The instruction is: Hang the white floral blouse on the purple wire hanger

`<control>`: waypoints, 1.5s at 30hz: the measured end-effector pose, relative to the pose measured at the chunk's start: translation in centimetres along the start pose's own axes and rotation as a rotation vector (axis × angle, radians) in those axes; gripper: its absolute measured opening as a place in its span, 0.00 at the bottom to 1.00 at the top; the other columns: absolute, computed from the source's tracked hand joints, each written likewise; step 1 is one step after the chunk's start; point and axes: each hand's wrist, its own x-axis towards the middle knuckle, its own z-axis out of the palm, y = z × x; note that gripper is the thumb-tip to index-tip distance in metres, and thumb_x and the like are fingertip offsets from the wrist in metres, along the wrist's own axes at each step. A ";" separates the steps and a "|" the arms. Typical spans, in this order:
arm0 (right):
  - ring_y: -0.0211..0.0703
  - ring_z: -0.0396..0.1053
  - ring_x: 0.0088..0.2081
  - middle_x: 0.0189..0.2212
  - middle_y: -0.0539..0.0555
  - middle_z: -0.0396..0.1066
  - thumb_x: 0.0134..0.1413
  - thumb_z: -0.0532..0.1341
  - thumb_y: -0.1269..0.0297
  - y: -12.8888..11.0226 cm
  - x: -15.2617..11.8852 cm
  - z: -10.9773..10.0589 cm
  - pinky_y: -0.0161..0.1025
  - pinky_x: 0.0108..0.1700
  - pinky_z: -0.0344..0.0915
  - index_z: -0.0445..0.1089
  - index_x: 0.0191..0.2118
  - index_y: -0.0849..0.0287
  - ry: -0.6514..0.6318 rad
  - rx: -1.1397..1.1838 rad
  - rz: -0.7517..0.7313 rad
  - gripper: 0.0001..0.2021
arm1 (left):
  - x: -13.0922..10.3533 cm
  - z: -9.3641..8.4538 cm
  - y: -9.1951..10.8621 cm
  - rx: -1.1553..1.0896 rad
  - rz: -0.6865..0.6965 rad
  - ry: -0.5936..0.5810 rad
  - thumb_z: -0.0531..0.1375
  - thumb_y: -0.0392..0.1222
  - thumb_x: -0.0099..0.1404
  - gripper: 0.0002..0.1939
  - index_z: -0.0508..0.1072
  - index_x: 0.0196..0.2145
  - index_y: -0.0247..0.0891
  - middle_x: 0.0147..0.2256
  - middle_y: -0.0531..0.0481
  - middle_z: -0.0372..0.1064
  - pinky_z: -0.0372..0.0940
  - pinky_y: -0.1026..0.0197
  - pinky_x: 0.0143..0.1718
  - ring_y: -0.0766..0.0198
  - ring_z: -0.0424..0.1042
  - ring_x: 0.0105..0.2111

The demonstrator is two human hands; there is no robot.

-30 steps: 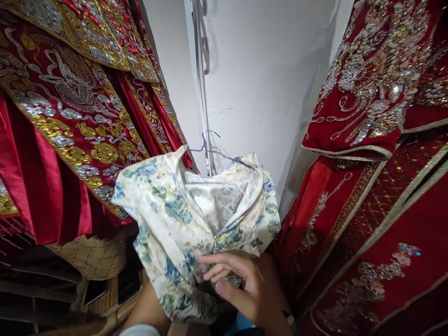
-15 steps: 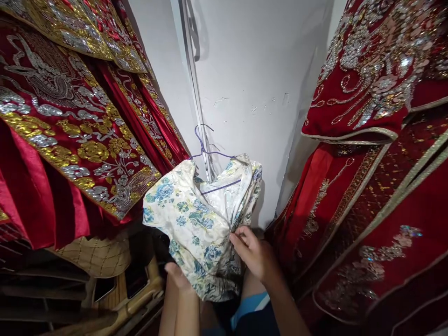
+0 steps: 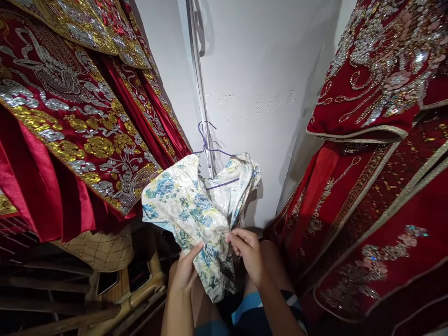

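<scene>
A white floral blouse (image 3: 189, 200) with blue and green flowers hangs on a purple wire hanger (image 3: 206, 147) in front of the wall. Its V-shaped neckline faces me, and the hanger's lower bar shows inside the opening. My right hand (image 3: 247, 252) pinches the front edge of the blouse at the bottom of the neckline. At the lower left side, my left hand (image 3: 187, 268) grips the fabric, its thumb on top and the other fingers hidden behind the cloth.
Red embroidered garments (image 3: 101, 140) with gold and silver sequins hang on the left. More red beaded garments (image 3: 364, 130) hang close on the right. A wooden chair (image 3: 129, 298) at lower left bears two phone-like dark objects (image 3: 139, 275). Behind the blouse is a white wall (image 3: 259, 60).
My left hand has moved up and right and taken hold of the blouse's lower left side, drawing the fabric in. My right hand keeps its pinch at the neckline.
</scene>
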 end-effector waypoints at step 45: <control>0.31 0.54 0.18 0.12 0.43 0.57 0.58 0.59 0.62 -12.8 11.4 2.7 0.33 0.25 0.49 0.72 0.26 0.60 -0.262 -0.017 -0.303 0.12 | 3.5 13.6 15.8 1.074 1.297 -0.310 0.56 0.43 0.71 0.10 0.74 0.37 0.35 0.32 0.50 0.70 0.60 0.63 0.35 0.65 0.66 0.30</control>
